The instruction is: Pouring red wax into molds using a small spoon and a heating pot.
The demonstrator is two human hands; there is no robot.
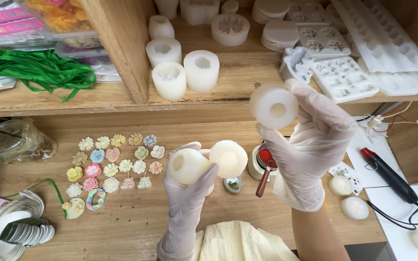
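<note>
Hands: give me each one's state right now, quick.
Left hand: closed around two white cylindrical moulds.
Right hand: closed, fingertips gripping one white cylindrical mould with a centre hole, raised near the shelf edge.

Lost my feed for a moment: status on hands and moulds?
Left hand grips two white cylindrical silicone moulds. Right hand holds a third white mould raised. Nothing in the way.
</note>
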